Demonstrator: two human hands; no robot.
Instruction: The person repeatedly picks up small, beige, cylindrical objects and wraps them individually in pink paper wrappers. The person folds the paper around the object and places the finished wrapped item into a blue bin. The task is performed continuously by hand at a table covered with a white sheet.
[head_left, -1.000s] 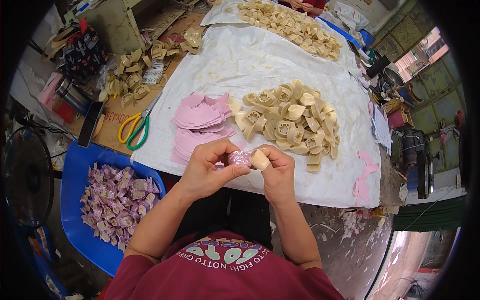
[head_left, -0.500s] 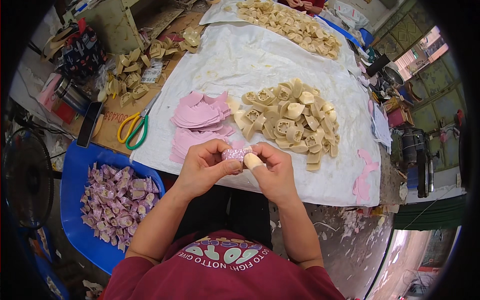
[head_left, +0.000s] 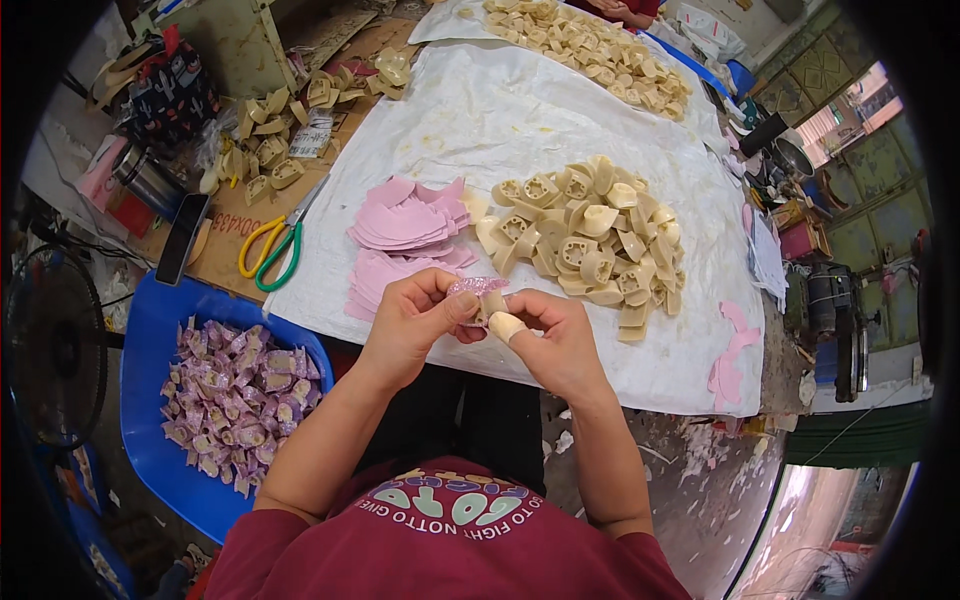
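Note:
Between my two hands, over the near edge of the table, is a beige shoe heel (head_left: 489, 304) partly wrapped in a glittery pink-purple cover (head_left: 477, 285). My left hand (head_left: 415, 315) pinches its left side with thumb and fingers. Gripping the right side is my right hand (head_left: 545, 335), its thumb in a pale finger cot (head_left: 507, 326). Just beyond my hands lie stacked pink cut pieces (head_left: 408, 222) on the left. A heap of bare beige heels (head_left: 590, 235) sits to their right. My fingers hide part of the held heel.
A blue tub (head_left: 150, 400) at lower left holds many pink-covered heels (head_left: 240, 390). Scissors (head_left: 285, 235) with yellow and green handles, a phone (head_left: 182, 238) and a steel flask (head_left: 145, 178) lie or stand at left. Pink scraps (head_left: 728, 360) rest at right. Another person's hands (head_left: 615, 10) show at the far end.
The heel has turned in my fingers, so its bare beige side now shows below the glittery cover. My right hand has tilted and shifted slightly down.

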